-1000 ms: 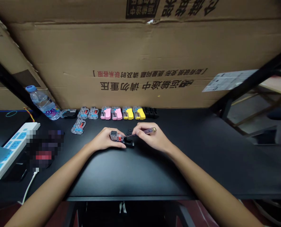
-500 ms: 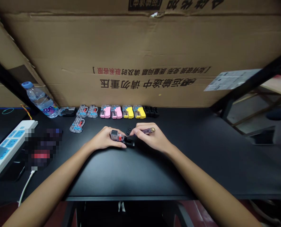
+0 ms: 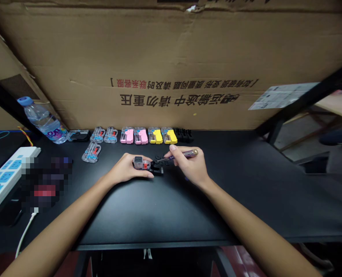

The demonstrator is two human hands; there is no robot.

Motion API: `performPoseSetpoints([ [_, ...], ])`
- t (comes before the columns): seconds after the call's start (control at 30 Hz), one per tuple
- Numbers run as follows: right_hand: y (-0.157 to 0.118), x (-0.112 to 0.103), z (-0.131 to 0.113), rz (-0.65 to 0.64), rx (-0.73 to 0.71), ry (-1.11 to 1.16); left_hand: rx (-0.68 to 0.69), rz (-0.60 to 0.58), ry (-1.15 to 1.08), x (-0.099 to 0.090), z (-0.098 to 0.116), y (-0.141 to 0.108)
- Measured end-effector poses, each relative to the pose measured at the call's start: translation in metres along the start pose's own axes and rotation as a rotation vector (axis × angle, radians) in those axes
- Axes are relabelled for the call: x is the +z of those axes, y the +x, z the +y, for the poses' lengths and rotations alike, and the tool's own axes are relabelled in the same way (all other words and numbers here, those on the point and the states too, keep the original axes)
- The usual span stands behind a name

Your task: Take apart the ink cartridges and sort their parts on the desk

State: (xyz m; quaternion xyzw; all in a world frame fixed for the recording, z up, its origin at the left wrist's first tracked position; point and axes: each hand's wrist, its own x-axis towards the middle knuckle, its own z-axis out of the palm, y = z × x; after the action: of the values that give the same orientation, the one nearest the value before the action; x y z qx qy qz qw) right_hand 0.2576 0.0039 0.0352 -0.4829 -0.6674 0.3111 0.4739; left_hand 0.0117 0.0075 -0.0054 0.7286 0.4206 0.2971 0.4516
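Observation:
My left hand presses a small clear toy pistol with red and black inner parts against the black table. A black part sticks out at its right end. My right hand grips a small screwdriver with a translucent purple handle, its tip pointing left at some small black round pieces just behind the pistol.
A row of toy pistols lines the back edge: clear ones, pink, yellow, black parts. One more clear pistol lies in front. A water bottle and power strip sit at left; a cardboard box stands behind.
My right hand has lifted and turned, moving the screwdriver back from the pistol's black end toward the small black pieces. The view has tilted slightly. My left hand keeps its hold.

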Motion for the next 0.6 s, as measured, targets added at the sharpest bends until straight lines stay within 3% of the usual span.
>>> performPoseSetpoints([
  [0.37, 0.0050, -0.0010, 0.0032, 0.049, 0.002, 0.018, 0.068, -0.033, 0.045, -0.0024, 0.0021, -0.0020],
  [0.47, 0.0023, -0.0006, 0.0014, -0.034, -0.051, 0.043, 0.150, -0.006, 0.092, -0.0024, 0.0065, -0.0048],
  [0.6, -0.0019, -0.0022, -0.0004, -0.187, -0.172, 0.045, 0.276, 0.149, 0.158, -0.0026, 0.0100, -0.0090],
])
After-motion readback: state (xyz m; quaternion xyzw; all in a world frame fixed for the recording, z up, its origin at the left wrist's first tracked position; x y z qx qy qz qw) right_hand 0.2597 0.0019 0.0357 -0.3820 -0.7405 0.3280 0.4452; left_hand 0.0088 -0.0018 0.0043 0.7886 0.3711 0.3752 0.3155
